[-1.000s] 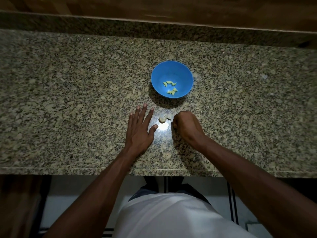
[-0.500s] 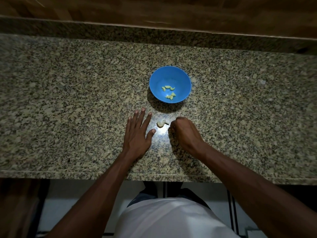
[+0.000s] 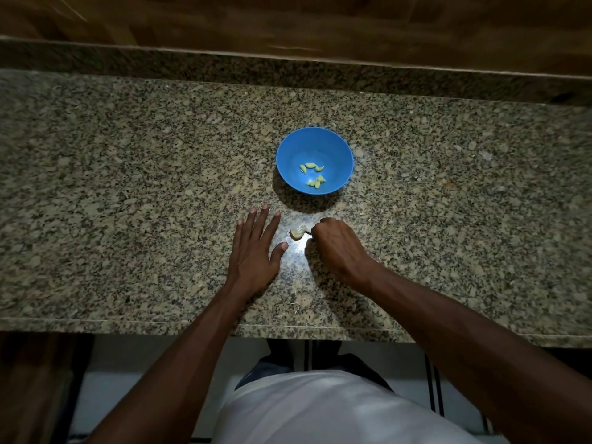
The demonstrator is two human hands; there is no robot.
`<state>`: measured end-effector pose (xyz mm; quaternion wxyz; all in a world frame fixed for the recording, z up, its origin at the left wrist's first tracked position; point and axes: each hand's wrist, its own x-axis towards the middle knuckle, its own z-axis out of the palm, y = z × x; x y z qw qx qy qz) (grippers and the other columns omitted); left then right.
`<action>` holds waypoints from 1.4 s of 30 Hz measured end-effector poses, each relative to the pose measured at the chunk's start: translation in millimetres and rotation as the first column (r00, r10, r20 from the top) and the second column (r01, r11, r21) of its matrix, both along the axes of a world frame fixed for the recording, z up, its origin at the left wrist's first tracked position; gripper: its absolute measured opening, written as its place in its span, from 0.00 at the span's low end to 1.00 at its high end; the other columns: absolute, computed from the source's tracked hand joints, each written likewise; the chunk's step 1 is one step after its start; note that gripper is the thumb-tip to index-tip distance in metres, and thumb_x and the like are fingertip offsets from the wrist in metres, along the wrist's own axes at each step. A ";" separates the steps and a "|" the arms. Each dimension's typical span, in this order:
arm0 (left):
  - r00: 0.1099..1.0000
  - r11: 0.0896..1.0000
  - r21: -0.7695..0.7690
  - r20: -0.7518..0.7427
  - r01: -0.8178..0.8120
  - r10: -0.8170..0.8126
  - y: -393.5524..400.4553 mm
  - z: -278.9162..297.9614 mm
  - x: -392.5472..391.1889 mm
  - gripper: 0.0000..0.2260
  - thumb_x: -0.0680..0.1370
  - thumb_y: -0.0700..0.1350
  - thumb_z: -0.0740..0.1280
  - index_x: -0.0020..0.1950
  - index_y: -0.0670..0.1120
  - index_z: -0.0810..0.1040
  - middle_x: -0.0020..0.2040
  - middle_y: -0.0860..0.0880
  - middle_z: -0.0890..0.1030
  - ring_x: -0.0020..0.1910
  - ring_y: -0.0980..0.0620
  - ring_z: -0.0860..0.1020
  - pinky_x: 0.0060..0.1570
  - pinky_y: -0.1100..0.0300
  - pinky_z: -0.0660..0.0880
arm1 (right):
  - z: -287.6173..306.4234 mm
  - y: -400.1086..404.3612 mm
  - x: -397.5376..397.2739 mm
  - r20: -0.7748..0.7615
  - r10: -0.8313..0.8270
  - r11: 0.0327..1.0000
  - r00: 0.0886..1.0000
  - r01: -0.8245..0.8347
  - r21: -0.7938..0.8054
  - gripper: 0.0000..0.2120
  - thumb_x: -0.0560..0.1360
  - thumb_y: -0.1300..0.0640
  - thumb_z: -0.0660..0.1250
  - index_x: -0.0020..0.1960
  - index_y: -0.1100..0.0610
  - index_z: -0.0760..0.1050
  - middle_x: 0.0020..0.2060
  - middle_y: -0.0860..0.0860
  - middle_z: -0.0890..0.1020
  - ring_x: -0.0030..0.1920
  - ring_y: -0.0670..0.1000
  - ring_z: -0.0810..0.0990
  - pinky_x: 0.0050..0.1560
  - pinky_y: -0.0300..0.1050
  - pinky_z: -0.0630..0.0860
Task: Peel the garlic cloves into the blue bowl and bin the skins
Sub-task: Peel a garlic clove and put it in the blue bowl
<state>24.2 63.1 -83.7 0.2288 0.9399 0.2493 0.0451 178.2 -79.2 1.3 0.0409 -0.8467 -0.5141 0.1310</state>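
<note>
Head view: at frame centre the right hand (image 3: 336,245) is curling closed around something thin and dark, hard to identify, touching a garlic clove (image 3: 297,232) on the granite surface (image 3: 128,187). The left hand (image 3: 254,251) is lying flat, fingers (image 3: 256,219) spread, holding nothing. Unsteadied, the clove risks skidding away from the blue bowl (image 3: 344,155) above it.

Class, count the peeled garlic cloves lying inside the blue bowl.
About 5, in the blue bowl: three peeled garlic cloves across its middle, two nearer the person. Overlap may hide another.
</note>
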 end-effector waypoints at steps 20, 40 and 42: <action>1.000 0.999 -0.037 0.003 -0.005 0.005 -1.7 4.4 1.2 0.30 0.85 0.61 0.53 0.85 0.53 0.54 0.86 0.52 0.46 0.84 0.51 0.40 0.82 0.46 0.40 | -5.9 -1.6 10.9 -0.151 -0.128 0.990 0.980 0.135 0.038 0.04 0.71 0.68 0.67 0.39 0.63 0.78 0.37 0.59 0.82 0.38 0.60 0.82 0.37 0.52 0.76; 0.910 0.809 -0.584 0.299 -0.064 0.288 -41.4 90.0 19.3 0.07 0.78 0.33 0.72 0.52 0.42 0.88 0.47 0.52 0.87 0.46 0.61 0.84 0.45 0.71 0.77 | 19.4 -33.7 -11.7 -0.983 -0.177 0.664 0.040 0.742 -0.089 0.08 0.78 0.66 0.73 0.55 0.69 0.84 0.40 0.58 0.88 0.39 0.51 0.86 0.41 0.40 0.83; 0.918 0.861 -0.507 0.315 -0.051 0.239 -42.8 88.7 16.9 0.07 0.78 0.35 0.73 0.52 0.43 0.88 0.46 0.52 0.87 0.45 0.63 0.84 0.44 0.71 0.77 | 18.6 -34.3 -12.4 -0.973 -0.220 0.668 0.076 0.738 -0.094 0.08 0.78 0.65 0.74 0.54 0.69 0.84 0.40 0.60 0.87 0.37 0.51 0.85 0.39 0.40 0.83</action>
